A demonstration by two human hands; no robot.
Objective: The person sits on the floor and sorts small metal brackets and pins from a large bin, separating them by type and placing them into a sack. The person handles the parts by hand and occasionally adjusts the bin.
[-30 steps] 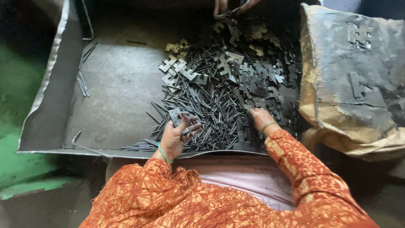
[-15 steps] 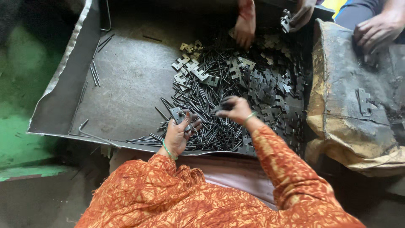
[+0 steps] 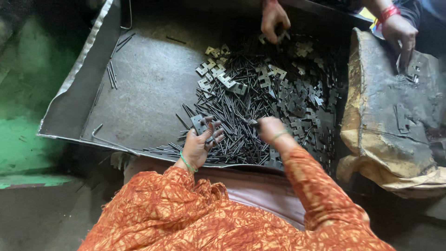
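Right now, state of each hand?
Left hand: closed on a flat metal hinge plate, over the pile of pins.
Right hand: fingers pinched in the pile; what it grips cannot be told.

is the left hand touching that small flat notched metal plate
Touching: the head view shows the left hand gripping the small flat notched grey metal plate, fingers curled against it.

Your right hand (image 3: 269,128) is hiding whatever it pinches; the co-worker's hands (image 3: 273,18) are running off the top edge.
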